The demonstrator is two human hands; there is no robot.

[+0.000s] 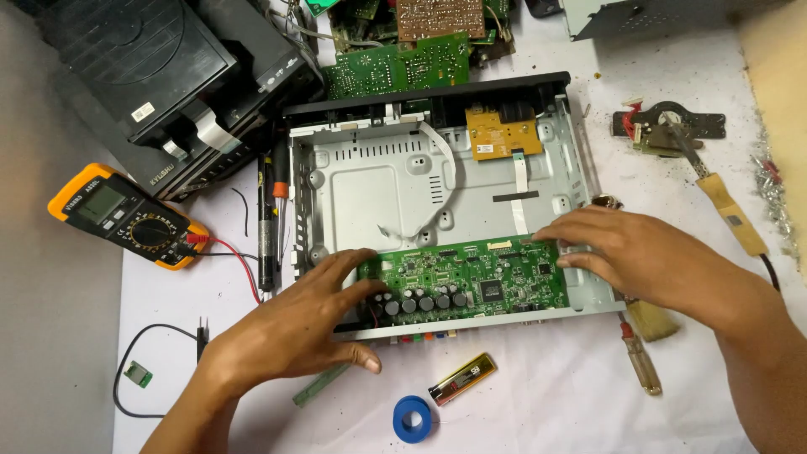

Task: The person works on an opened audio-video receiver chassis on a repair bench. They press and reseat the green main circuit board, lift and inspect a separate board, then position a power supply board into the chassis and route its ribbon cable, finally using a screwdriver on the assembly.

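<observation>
White workbench (538, 403), both hands' fingers (357, 261) on green circuit board (496, 282)

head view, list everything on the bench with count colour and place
open metal player chassis: 1, silver-grey, centre
long green circuit board: 1, green, along the chassis near edge
small yellow circuit board: 1, yellow, chassis far right corner
orange-cased multimeter: 1, orange and black, left
black disc drive unit: 1, black, top left
loose green circuit boards: several, green, top centre
blue tape roll: 1, blue, near edge
gold and black battery: 1, right of the tape
wooden-handled soldering iron: 1, tan, right
black pen-shaped tool: 1, left of the chassis
left hand: 1, on the long board's left end
right hand: 1, on its right end
</observation>
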